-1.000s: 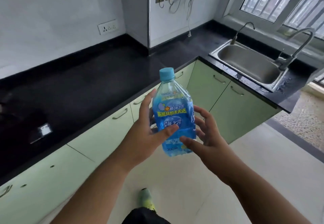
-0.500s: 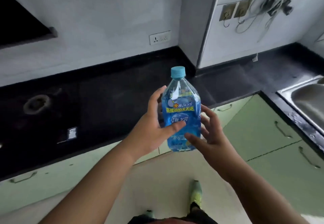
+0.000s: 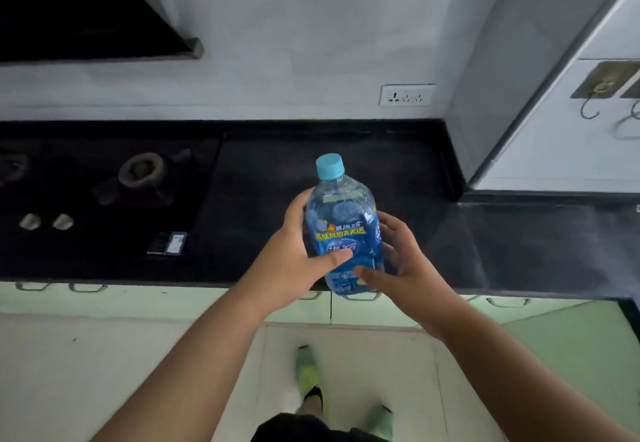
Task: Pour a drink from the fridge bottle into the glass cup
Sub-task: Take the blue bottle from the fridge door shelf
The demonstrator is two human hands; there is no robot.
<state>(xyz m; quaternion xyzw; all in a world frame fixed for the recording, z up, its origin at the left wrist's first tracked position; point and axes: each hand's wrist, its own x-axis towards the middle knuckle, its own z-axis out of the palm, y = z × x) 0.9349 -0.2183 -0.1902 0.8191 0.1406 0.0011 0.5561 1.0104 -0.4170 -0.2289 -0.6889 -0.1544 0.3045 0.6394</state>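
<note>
view swung off the sink and onto the stove (image 3: 142,173) side, so I'm facing the counter (image 3: 485,244) now, no glass in sight yet | bottle (image 3: 343,230) upright over the counter edge, cap (image 3: 330,166) on | left hand (image 3: 294,261) wrapped round it | right hand (image 3: 401,265) spread loose beside it, thumb touching the label

Clear plastic bottle (image 3: 343,234) with blue label and light-blue cap (image 3: 330,166) screwed on, upright, tilted slightly, seemingly near full of blue liquid, above countertop's front edge.
</note>
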